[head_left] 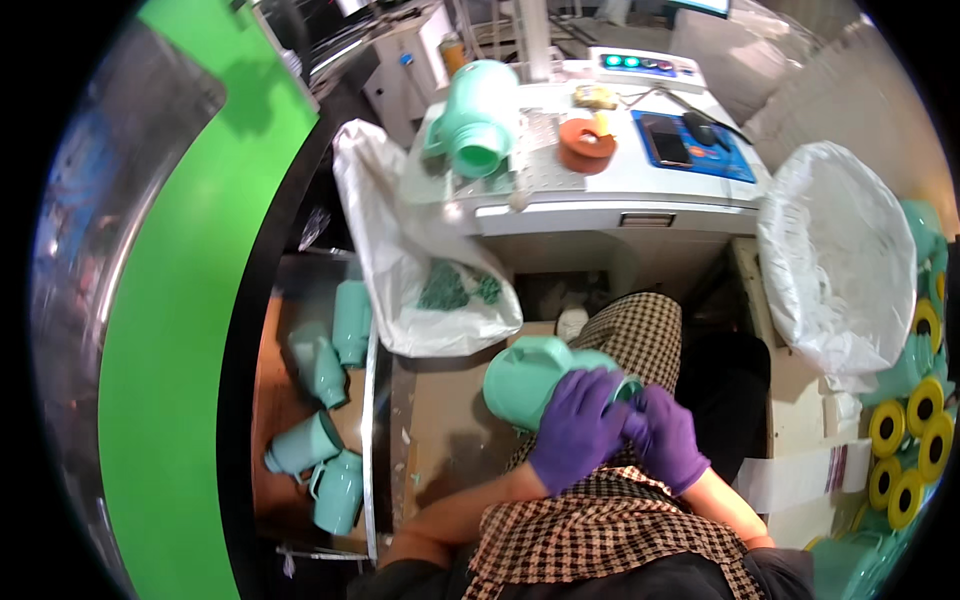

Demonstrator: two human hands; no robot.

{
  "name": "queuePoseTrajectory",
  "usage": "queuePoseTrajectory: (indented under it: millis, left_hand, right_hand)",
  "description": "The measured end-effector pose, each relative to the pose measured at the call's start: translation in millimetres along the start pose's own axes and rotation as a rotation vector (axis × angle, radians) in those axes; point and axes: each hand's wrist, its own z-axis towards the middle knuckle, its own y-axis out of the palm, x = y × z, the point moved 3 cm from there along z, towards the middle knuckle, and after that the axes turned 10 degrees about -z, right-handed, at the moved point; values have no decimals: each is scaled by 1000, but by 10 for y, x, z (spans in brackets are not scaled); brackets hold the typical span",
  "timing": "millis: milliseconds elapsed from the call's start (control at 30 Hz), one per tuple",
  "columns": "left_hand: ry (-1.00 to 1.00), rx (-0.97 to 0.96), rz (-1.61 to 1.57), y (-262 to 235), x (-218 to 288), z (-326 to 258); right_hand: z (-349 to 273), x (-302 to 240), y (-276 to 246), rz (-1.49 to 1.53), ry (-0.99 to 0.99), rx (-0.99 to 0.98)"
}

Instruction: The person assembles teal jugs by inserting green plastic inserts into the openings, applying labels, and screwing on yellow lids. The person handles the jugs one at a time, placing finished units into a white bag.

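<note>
Left hand [585, 425] clasps the mint jug [525, 380] over the lap's [640, 330] left edge; right hand [668, 437] at its mouth [627, 388], grip hidden — this one looks unfinished, another jug [485, 105] lying at the desk's [560, 222] left edge.

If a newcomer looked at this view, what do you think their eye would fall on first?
Most likely the bright green panel curving down the left side. Next might come the purple-gloved left hand and right hand at a mint-green jug, low in the middle. Yellow discs with dark centres also stand out at the right edge.
</note>
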Motion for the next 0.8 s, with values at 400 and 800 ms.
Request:
queuePoseTrajectory:
  millis: [400, 800]
  left_hand:
    - [92, 37, 130, 130, -24, 244]
    - [-220, 30, -79, -303, -687, -805]
  right_hand:
    - [-17, 40, -175, 973, 690, -324]
    - [867, -219, -804, 442, -462, 32]
